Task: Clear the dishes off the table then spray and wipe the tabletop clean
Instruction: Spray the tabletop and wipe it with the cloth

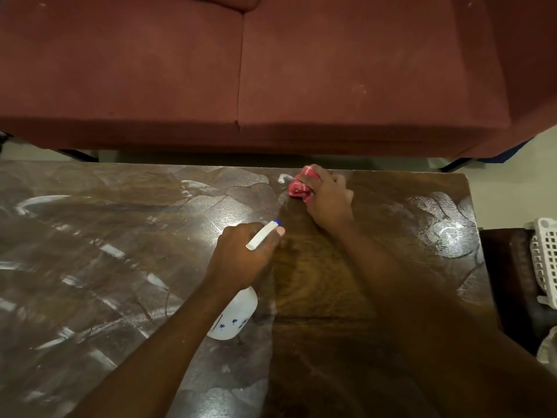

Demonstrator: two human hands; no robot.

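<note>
Wiping the bench (120, 236) at one o'clock
Your right hand (327, 200) clutches the red cloth (297, 188); your left hand (241, 254) grips the spray bottle (238, 312), ready to respray

This is a home living room. A dark red upholstered sofa (241, 70) with two seat cushions and dark legs stands on a pale floor (512, 188), just beyond the far edge of a low wooden counter (316, 297) of coffee-table kind, its dark polished top streaked with white smears. At the right edge, beside a dark piece of furniture, a white plastic lattice basket (545, 257) shows, the sort kept in a household.
</note>
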